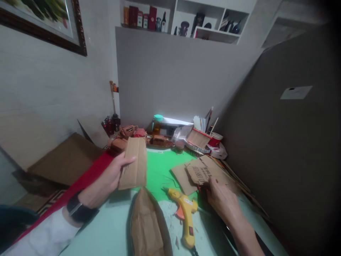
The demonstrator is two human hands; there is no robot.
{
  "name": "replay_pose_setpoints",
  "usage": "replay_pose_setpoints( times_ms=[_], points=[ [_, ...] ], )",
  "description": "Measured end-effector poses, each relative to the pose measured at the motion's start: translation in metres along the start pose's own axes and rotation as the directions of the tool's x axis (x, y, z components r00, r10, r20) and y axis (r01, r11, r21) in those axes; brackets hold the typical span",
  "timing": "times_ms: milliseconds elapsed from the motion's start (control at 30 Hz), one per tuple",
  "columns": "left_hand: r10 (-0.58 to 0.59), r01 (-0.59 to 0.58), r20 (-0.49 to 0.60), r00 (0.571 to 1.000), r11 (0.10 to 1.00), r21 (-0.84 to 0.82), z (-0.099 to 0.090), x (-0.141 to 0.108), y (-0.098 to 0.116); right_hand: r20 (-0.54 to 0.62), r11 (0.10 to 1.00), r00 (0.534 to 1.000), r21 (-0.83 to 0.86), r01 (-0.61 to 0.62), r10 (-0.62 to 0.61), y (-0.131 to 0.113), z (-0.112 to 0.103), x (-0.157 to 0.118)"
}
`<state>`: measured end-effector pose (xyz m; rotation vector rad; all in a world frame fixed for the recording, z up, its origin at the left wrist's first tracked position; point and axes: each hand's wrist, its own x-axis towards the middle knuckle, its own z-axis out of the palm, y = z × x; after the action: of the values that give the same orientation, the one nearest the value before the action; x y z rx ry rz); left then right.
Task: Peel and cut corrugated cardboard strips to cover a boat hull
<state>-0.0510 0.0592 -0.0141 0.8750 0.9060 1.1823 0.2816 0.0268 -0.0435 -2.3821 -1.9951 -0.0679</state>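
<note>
Aloft, cardboard panel (137,160) by its edge between left fingers (129,160)

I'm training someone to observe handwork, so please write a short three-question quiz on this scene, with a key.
1. Fill in: in the picture, the boat-shaped brown piece lies to the ____ of the glue gun.
2. True or false: the body of the glue gun is mostly blue.
3. What does the left hand hold? A) a paintbrush; B) a flat cardboard piece; C) a bottle.

Key: 1. left; 2. false, it is yellow; 3. B.
</note>
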Motion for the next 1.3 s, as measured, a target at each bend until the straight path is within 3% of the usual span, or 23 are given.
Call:
replay_pose_setpoints(
  times_ms=[167,300,367,400,467,533,667,833,933,1067,1300],
  points=[
    [-0.016,0.018,0.074,0.997,1.0,-0.026,0.01,-0.004,-0.014,-0.104,0.984,0.994,0.169,0.048,-0.031,-0.002,-0.005,0.0],
    [0.018,-0.008,0.155,0.988,0.998,-0.065,0.023,-0.011,-0.025,-0.147,0.882,0.966,0.399,0.253,-0.21,-0.023,-0.017,-0.01],
    [0.058,-0.045,0.143,0.988,0.995,-0.095,0.031,-0.015,-0.029,-0.142,0.746,0.935,0.57,0.346,-0.325,-0.04,-0.023,-0.022],
    [0.071,-0.058,0.127,0.989,0.993,-0.104,0.034,-0.017,-0.031,-0.14,0.633,0.918,0.685,0.361,-0.372,-0.048,-0.025,-0.029],
    [0.087,-0.078,0.087,0.992,0.991,-0.106,0.04,-0.021,-0.035,-0.132,0.402,0.888,0.856,0.326,-0.441,-0.064,-0.027,-0.042],
    [0.098,-0.092,0.062,0.993,0.991,-0.095,0.044,-0.023,-0.039,-0.131,0.248,0.869,0.929,0.276,-0.477,-0.075,-0.027,-0.05],
    [0.094,-0.092,0.043,0.995,0.994,-0.061,0.044,-0.022,-0.035,-0.086,0.245,0.903,0.948,0.205,-0.42,-0.069,-0.024,-0.045],
    [0.112,-0.111,-0.016,0.994,0.992,0.058,0.03,-0.035,-0.011,-0.12,0.237,0.952,0.953,0.189,-0.28,-0.048,-0.024,-0.031],
    [0.016,-0.014,-0.016,1.0,0.995,0.098,0.022,-0.053,-0.009,-0.116,0.181,0.967,0.971,0.159,-0.225,-0.052,-0.021,-0.032],
    [-0.172,0.168,0.047,0.984,0.983,0.079,0.021,-0.079,-0.021,-0.053,0.076,0.984,0.995,0.066,-0.169,-0.066,-0.015,-0.04],
    [-0.261,0.262,0.054,0.964,0.965,-0.014,0.026,-0.099,-0.037,0.073,-0.104,0.979,0.99,-0.094,-0.192,-0.072,-0.011,-0.042]
  ],
)
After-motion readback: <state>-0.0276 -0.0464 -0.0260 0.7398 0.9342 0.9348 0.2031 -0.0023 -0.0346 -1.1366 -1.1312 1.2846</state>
